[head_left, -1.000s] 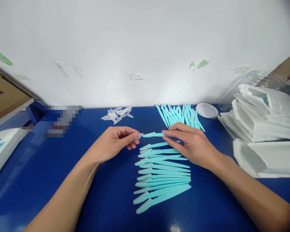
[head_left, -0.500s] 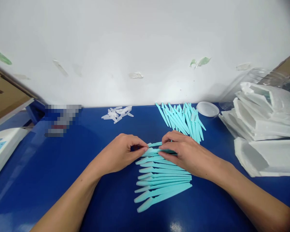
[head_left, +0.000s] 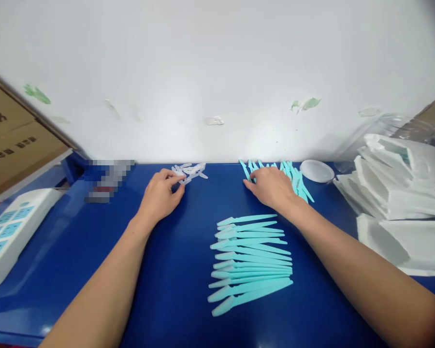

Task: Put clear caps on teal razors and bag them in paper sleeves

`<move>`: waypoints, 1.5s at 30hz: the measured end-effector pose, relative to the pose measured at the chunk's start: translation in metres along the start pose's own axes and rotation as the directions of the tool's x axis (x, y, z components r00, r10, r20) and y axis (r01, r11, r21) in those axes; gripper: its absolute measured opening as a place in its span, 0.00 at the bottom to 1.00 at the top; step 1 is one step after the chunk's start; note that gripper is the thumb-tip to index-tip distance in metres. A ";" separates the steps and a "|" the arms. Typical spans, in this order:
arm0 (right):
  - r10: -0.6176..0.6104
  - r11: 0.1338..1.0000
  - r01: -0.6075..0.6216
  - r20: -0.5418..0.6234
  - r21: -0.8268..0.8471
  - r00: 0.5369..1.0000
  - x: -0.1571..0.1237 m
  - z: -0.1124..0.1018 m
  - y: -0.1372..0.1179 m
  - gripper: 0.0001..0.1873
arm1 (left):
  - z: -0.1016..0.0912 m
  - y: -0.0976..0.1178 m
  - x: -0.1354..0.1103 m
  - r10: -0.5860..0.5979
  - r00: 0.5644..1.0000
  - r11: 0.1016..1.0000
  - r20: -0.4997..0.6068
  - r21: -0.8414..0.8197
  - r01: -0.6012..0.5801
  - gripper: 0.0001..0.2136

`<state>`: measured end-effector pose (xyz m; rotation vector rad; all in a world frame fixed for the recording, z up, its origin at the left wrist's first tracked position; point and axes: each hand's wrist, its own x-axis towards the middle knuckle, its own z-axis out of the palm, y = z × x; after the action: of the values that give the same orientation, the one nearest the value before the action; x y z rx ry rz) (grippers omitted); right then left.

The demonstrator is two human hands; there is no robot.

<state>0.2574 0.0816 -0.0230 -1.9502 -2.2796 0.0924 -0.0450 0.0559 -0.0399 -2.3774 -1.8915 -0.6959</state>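
Observation:
My left hand (head_left: 163,193) is at the near left edge of a small pile of translucent white blade caps (head_left: 195,170), thumb and forefinger slightly apart beside the caps. Over a loose heap of teal eyebrow razors (head_left: 297,181) lies my right hand (head_left: 271,186), its fingers bent down, thumb apart from the forefinger; it covers part of the heap. Nearer to me, between my forearms, several teal razors (head_left: 257,263) lie side by side in a column, handles to the right. Their left ends look capped in pale translucent plastic.
A round white lid (head_left: 317,171) lies right of the heap. White padded sleeves (head_left: 413,193) are stacked at the right. A white device with blue keys (head_left: 18,232) and cardboard boxes (head_left: 18,140) stand at the left. The white wall (head_left: 210,72) bounds the blue table (head_left: 174,290) behind.
Both hands have left the top of the razor column, letting go of the razor there. My left hand moved up and left to the caps, my right hand up to the razor heap.

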 end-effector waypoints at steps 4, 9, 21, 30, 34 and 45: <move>0.019 1.000 -0.020 0.054 0.012 0.998 0.000 -0.004 -0.008 0.14 | 0.005 0.005 0.000 0.043 0.998 0.996 0.043 0.078 -0.046 0.17; 0.025 0.996 -0.036 0.129 0.082 0.991 0.002 -0.011 -0.015 0.12 | 0.001 0.006 -0.001 0.047 0.997 0.997 0.065 0.059 -0.051 0.17; -0.041 0.900 -0.052 0.204 0.432 0.978 0.002 -0.015 -0.011 0.02 | -0.016 0.041 -0.008 -0.139 0.930 0.711 0.340 -0.619 0.333 0.19; -0.174 0.374 -0.256 0.339 0.891 0.925 -0.049 -0.030 0.015 0.06 | -0.018 0.052 -0.011 -0.089 0.830 0.138 0.550 -0.819 0.558 0.15; -0.159 0.188 -0.394 0.424 0.900 0.892 -0.062 -0.026 0.020 0.07 | -0.011 0.060 -0.013 -0.057 0.831 0.086 0.553 -0.827 0.556 0.12; -0.235 0.428 -0.270 0.395 0.862 0.888 -0.069 -0.025 0.022 0.14 | -0.008 0.066 -0.018 -0.032 0.825 0.203 0.564 -0.805 0.558 0.12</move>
<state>0.2932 0.0159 -0.0064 -1.3511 -1.6773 1.6109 0.0112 0.0197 -0.0223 -2.8975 -2.7157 -2.1011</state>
